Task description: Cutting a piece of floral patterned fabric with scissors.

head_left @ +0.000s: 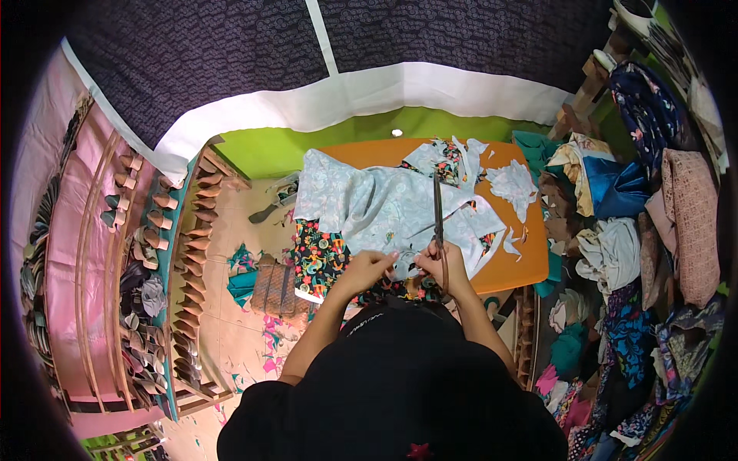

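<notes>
A pair of long dark scissors (438,211) points away from me, its handle end at my right hand (450,269). That hand is closed around the scissors, its thumb and fingertips near a small bunched bit of cloth. My left hand (367,270) pinches the near edge of the pale fabric (384,203), close to the right fingertips. The fabric lies rumpled, pale grey-blue side up. Dark floral printed cloth (321,257) shows beneath it on the left. Under all this is an orange table (530,265).
Fabric scraps (512,188) lie on the table's right side. Heaped cloth (611,253) fills the right. Wooden racks with shoe-shaped pieces (198,253) stand left. A brown patterned bag-like item (274,290) and coloured offcuts lie on the floor. A dark curtain (254,54) hangs beyond the table.
</notes>
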